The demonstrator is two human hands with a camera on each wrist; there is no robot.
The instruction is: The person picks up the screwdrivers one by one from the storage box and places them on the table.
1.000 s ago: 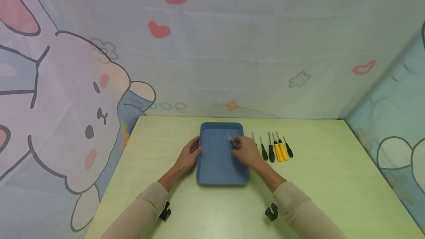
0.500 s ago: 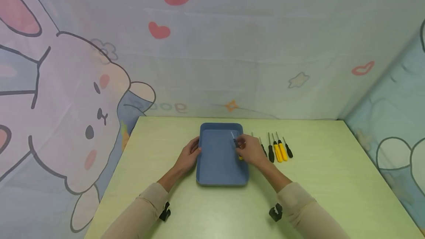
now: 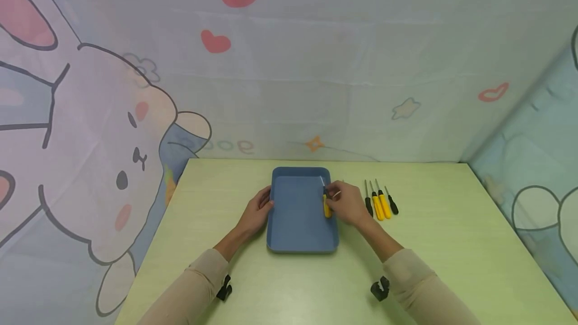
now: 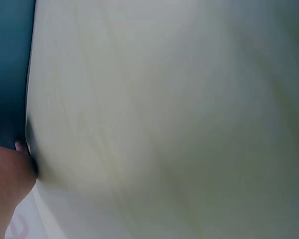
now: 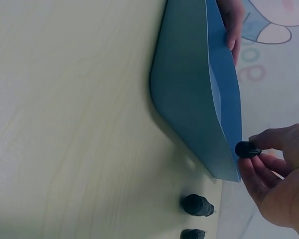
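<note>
A blue tray (image 3: 295, 227) lies on the table. My left hand (image 3: 255, 212) holds its left side, the thumb near the rim. My right hand (image 3: 347, 203) is at the tray's right rim. In the right wrist view, the thumb and fingers pinch a screwdriver's black handle (image 5: 246, 149) at the rim. A yellow-handled screwdriver (image 3: 327, 208) lies inside the tray along the right wall, close beside my right fingertips, its shaft towards the back. The left wrist view shows part of the left hand (image 4: 9, 172) against the tray wall (image 4: 10, 74).
To the right of my right hand, a row of screwdrivers rests on the table: two yellow ones (image 3: 384, 205) between a black one (image 3: 369, 207) and another black one (image 3: 393, 207). My right hand covers part of the row's left end. A printed cloth (image 3: 289, 89) hangs behind.
My right hand has moved to the right, from over the tray to its right rim. The yellow-handled screwdriver has shifted right to the wall, its handle now in sight. My left hand stays put.
</note>
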